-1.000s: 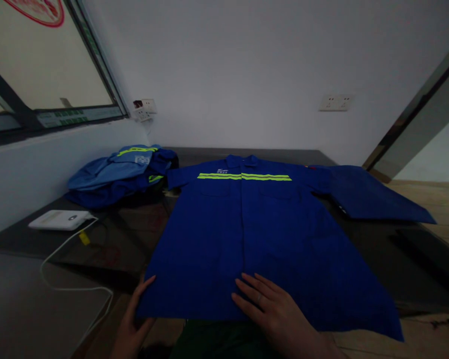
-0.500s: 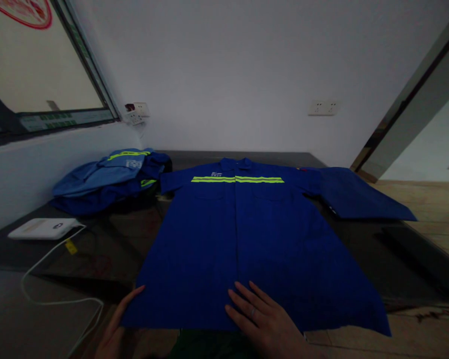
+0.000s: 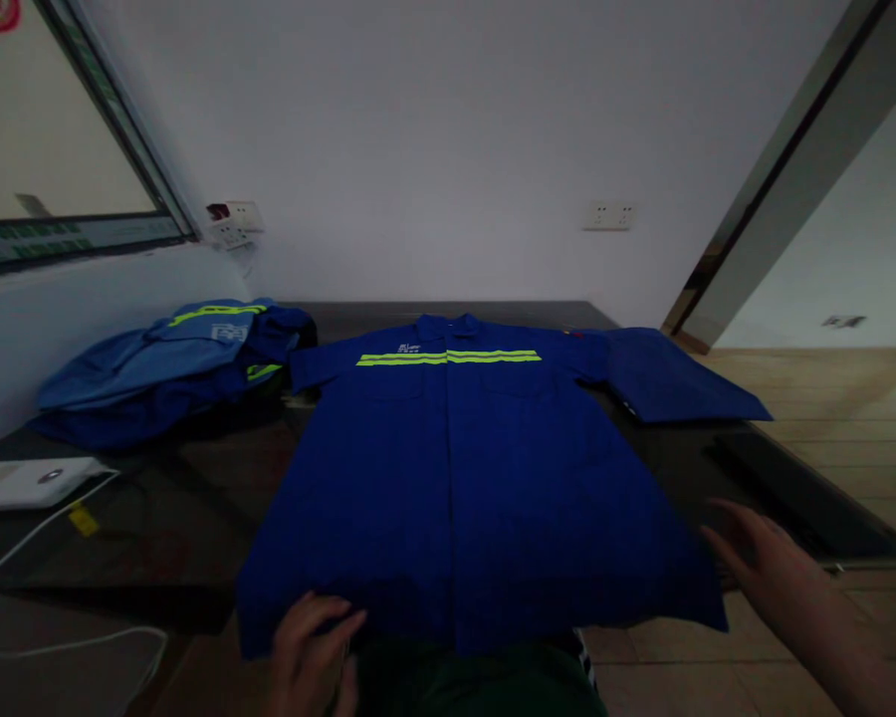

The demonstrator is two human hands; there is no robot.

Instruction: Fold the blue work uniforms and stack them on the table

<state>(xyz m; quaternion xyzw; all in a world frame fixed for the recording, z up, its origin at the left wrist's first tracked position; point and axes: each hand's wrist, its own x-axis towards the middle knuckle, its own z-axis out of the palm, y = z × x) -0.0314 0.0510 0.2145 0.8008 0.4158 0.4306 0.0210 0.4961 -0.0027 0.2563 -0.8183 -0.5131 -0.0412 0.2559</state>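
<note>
Sliding away from the front of the blue shirt (image 3: 388, 478), the right hand (image 3: 773, 563) is now just beside the shirt's right edge, and the left hand (image 3: 303, 637) has come in over the bottom hem. So the middle seems free of any pressing hand. The right fingers are apart and hold nothing; I can't tell if the left fingers pinch cloth. The shirt lies face up on the dark table (image 3: 216, 488), looking mostly smooth, with bright yellow-green stripes (image 3: 403, 357) across its chest.

Shirt lettering (image 3: 409, 349) illegibly small
</note>
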